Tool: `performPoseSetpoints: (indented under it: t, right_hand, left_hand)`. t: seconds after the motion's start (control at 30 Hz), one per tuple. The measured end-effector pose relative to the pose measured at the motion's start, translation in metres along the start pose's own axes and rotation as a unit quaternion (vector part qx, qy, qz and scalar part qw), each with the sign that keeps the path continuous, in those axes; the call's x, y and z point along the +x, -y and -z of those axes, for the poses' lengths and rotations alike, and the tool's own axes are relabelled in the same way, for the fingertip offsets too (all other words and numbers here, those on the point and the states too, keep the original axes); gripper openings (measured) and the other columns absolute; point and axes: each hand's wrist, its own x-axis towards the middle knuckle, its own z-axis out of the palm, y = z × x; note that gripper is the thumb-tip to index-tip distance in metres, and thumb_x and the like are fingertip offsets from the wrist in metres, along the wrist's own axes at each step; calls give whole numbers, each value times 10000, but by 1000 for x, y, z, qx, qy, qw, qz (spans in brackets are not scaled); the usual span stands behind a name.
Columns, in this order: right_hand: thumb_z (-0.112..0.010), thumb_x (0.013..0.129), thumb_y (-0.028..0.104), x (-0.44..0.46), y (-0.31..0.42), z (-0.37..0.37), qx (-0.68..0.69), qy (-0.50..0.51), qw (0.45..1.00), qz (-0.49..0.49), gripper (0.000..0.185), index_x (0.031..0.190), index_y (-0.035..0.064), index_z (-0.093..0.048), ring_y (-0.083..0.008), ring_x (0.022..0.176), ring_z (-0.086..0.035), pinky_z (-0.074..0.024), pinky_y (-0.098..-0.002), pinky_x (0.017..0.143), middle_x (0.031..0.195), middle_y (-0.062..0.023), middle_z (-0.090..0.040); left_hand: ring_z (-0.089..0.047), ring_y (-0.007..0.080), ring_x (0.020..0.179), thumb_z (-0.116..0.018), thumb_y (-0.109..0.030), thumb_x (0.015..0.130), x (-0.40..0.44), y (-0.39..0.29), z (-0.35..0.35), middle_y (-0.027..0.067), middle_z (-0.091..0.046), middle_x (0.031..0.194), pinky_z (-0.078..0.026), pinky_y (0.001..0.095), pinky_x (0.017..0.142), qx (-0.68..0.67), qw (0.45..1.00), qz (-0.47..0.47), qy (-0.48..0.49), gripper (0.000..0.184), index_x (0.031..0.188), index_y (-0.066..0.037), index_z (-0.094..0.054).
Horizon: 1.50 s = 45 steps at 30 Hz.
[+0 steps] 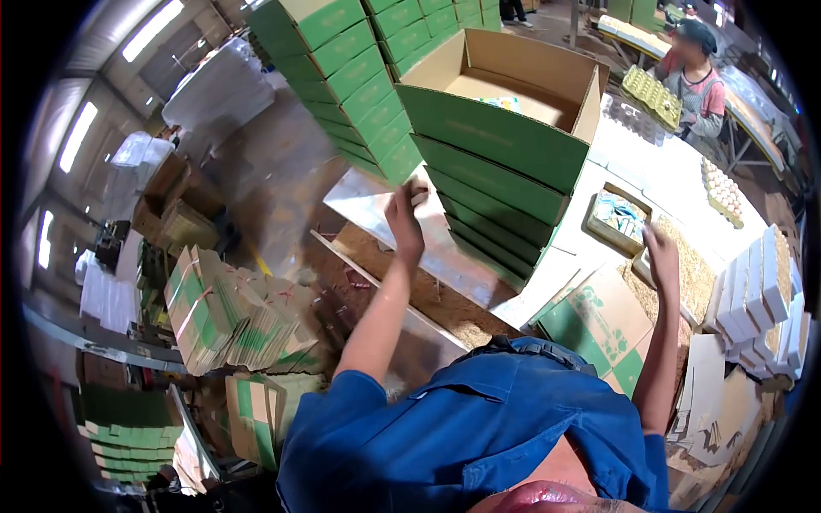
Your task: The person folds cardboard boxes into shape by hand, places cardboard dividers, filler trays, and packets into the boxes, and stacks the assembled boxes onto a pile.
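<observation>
A tall stack of green cardboard boxes [505,214] stands on the white tabletop [564,244], topped by an open box of green cardboard with a plain brown inside [513,115]; a small colourful packet [503,103] lies in it. The left hand [409,210] is beside the stack's left side, fingers loosely curled, with nothing visible in its grasp; whether it touches the cardboard, I cannot tell. The right hand [661,255] is partly open, fingers fairly straight, close to a shallow container of blue-and-white packets [618,216]; no held item shows.

The stack stands between the left hand and that container. Nearer the body lies a flat green-and-brown printed carton [599,321], with straw-like brown shavings [684,261] beside the right hand. Further right are piled white trays [757,286] and a tray of eggs [723,192]. Across the tabletop, a co-worker [697,85] holds a yellow-green egg tray [652,97]. More green boxes [342,81] rise behind on the left, and bundled flat cartons [231,312] sit lower left.
</observation>
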Motion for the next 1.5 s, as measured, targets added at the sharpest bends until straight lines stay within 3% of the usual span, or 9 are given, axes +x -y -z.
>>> performPoseSetpoints:
  t: [0.07, 0.13, 0.2, 0.3, 0.47, 0.93, 1.27, 1.33, 1.5]
  right_hand:
    - [-617, 911, 374, -54, -51, 12, -82, -8, 987, -138, 563, 1251, -74, -589, -313, 1116, -627, -451, -369, 977, 1147, -282, -650]
    - [-698, 818, 399, -110, -166, 13, -221, -79, 937, -260, 702, 1307, -77, -531, -387, 1288, -480, -364, -418, 1092, 1330, -292, -534]
    - [-704, 808, 385, -160, -228, 23, -266, -53, 903, -333, 596, 1222, -31, -605, -419, 1243, -498, -393, -438, 1053, 1332, -271, -528]
    - [-698, 817, 356, -194, -259, 21, -246, -38, 913, -322, 515, 1178, -5, -633, -433, 1207, -511, -401, -452, 1033, 1332, -266, -517]
    - [-671, 830, 305, -196, -223, 5, -349, -149, 874, -304, 561, 1306, 33, -555, -382, 1268, -473, -398, -434, 1051, 1371, -220, -509]
    - [-592, 792, 225, -216, -279, 47, -152, -220, 881, -390, 654, 1396, 11, -462, -380, 1195, -552, -413, -420, 1024, 1319, -228, -568]
    - [-613, 910, 200, -196, -250, 80, -85, -428, 879, -192, 552, 1386, -39, -470, -316, 1231, -556, -413, -356, 1034, 1371, -212, -545]
    - [-576, 963, 216, -183, -225, 100, 149, -532, 831, -70, 520, 1379, -75, -462, -289, 1208, -561, -411, -349, 1037, 1362, -208, -549]
    - [-493, 1018, 283, -180, -202, 134, 218, -475, 851, -42, 507, 1355, -97, -481, -234, 1218, -534, -390, -321, 1052, 1350, -192, -548]
  left_hand:
    - [-650, 189, 832, -405, -357, 1041, -60, 37, 16, 99, -689, 900, -509, 325, 765, 115, 990, 71, -32, 465, 1075, 13, -683]
    - [-638, 145, 796, -452, -242, 1018, -135, 98, 26, 95, -693, 890, -497, 296, 736, 218, 967, 75, 108, 341, 1038, -7, -699]
    - [-653, 228, 986, -556, -264, 960, -177, 26, -44, 149, -697, 1086, -494, 340, 881, 334, 838, 372, 219, 392, 1214, 26, -626]
    - [-578, 296, 1175, -643, -359, 909, -213, 103, -75, 212, -567, 1329, -462, 364, 963, 229, 861, 231, 392, 629, 1364, 44, -480]
    - [-607, 368, 1100, -709, -295, 802, -226, 142, -144, 256, -625, 1170, -477, 403, 950, 327, 747, 212, 539, 598, 1295, 8, -559]
    - [-604, 360, 1020, -742, -135, 780, -248, 124, -145, 187, -642, 1078, -479, 394, 907, 368, 821, 85, 429, 398, 1156, -22, -676]
    - [-600, 119, 782, -696, 109, 717, -222, 96, -144, 40, -629, 849, -512, 283, 717, 150, 883, 234, 377, 267, 943, -1, -606]
    - [-603, 113, 779, -676, 123, 728, -211, 84, -149, 33, -613, 821, -513, 281, 716, 113, 881, 205, 410, 319, 1004, -5, -580]
    - [-594, 113, 887, -675, 67, 784, -195, 17, -182, 49, -653, 950, -492, 282, 825, 73, 892, 163, 416, 365, 1133, 5, -591]
